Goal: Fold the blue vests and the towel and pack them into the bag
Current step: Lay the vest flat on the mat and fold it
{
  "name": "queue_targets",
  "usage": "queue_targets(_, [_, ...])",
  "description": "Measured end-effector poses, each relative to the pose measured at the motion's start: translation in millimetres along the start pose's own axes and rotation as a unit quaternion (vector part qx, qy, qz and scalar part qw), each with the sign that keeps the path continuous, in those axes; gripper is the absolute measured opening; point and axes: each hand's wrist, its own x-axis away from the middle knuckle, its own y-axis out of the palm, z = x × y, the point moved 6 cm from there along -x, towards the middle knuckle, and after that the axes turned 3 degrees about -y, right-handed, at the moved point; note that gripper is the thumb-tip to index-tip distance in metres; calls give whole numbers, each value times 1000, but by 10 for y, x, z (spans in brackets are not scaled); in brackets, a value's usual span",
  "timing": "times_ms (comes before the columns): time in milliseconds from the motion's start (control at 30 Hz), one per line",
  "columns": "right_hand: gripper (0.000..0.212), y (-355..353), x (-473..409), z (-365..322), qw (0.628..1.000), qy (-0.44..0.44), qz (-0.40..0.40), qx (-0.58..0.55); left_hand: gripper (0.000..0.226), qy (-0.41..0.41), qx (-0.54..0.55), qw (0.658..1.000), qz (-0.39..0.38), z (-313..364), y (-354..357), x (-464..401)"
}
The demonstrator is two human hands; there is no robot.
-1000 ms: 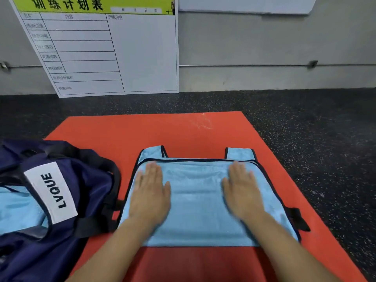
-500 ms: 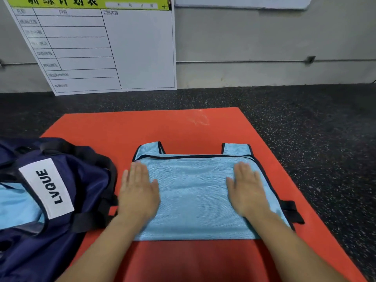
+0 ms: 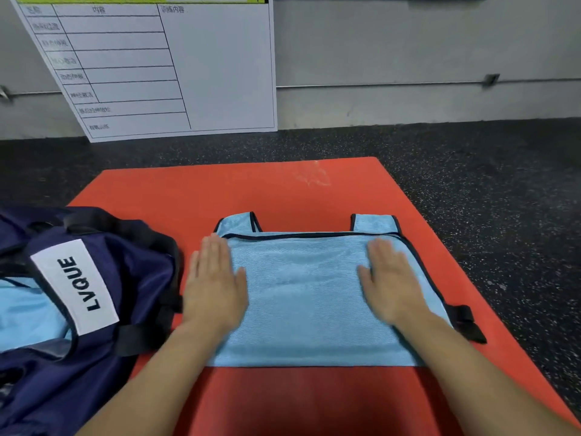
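Note:
A light blue vest [image 3: 301,297] with black trim lies folded flat on the orange mat [image 3: 251,190], its two shoulder straps pointing away from me. My left hand [image 3: 213,284] presses flat on the vest's left edge, fingers straight. My right hand [image 3: 393,281] presses flat on its right side near the black trim. A navy bag [image 3: 132,278] with a white LVQUE label sits open at the left, and light blue fabric [image 3: 28,313] shows inside it. A black buckle strap [image 3: 465,322] sticks out at the vest's right edge.
The mat lies on dark speckled flooring [image 3: 487,190]. A white chart board [image 3: 176,64] leans against the grey wall behind the mat. The bag's black straps [image 3: 169,303] lie close to my left hand.
Both hands have slid outward across the vest, the left one to its left edge and the right one toward its right edge. The vest itself stays in place.

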Motion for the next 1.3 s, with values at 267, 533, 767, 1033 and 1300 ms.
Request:
queue_targets(267, [79,239,114,-824,981,-185,-47,-13,87,84,50,992,-80,357,240,111])
queue_targets(533, [64,-16,-144,332,999,32,-4,6,70,-61,11,993,-104,-79,101,-48])
queue_targets(767, [55,-240,-227,578,998,56,-14,2,69,-35,12,992,-123,-53,126,-380])
queue_targets(1033, [41,-302,-221,652,999,42,33,4,68,-41,-24,986,-161,95,209,-958])
queue_targets(1300, [43,-356,-157,748,1000,8,18,-8,67,-24,-43,989,-141,339,362,-1441])
